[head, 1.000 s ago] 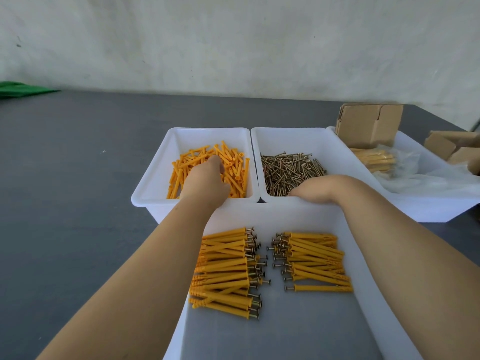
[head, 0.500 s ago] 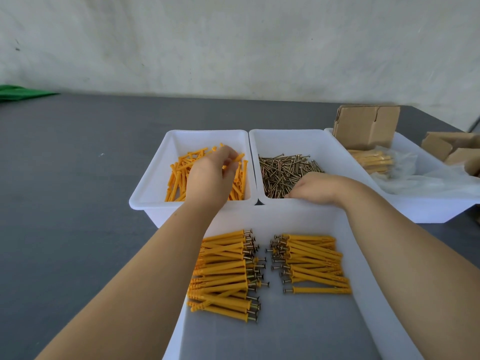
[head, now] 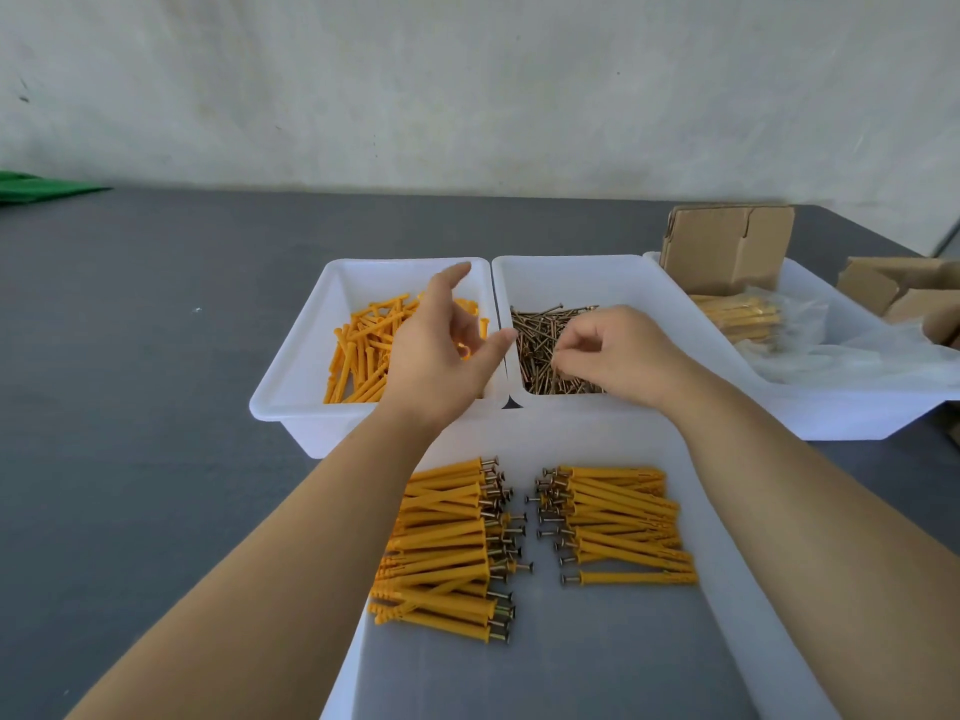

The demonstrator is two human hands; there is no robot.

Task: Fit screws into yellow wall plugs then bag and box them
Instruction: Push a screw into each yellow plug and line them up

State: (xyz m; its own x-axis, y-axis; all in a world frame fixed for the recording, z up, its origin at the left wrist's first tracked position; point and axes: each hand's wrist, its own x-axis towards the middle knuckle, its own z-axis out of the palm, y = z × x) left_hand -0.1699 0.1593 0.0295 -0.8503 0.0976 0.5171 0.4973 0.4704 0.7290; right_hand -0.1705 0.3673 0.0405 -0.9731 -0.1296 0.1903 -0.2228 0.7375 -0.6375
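Plugs lie in a white tub. Over it the left hand curls its fingers round one plug. Beside it, the right hand pinches a screw above the screws.

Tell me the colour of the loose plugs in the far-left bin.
Orange-yellow plugs, in a white bin; clearest in the head view.

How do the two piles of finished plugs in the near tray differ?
The left pile is bigger and stacked several layers deep; the right pile is smaller and flatter. The left pile's screw heads point right, the right pile's point left, so the heads face each other across the gap. One plug lies slightly apart at the right pile's near edge; the left pile's near edge is more ragged. Both are yellow plugs with screws fitted, lying in the same white tray.
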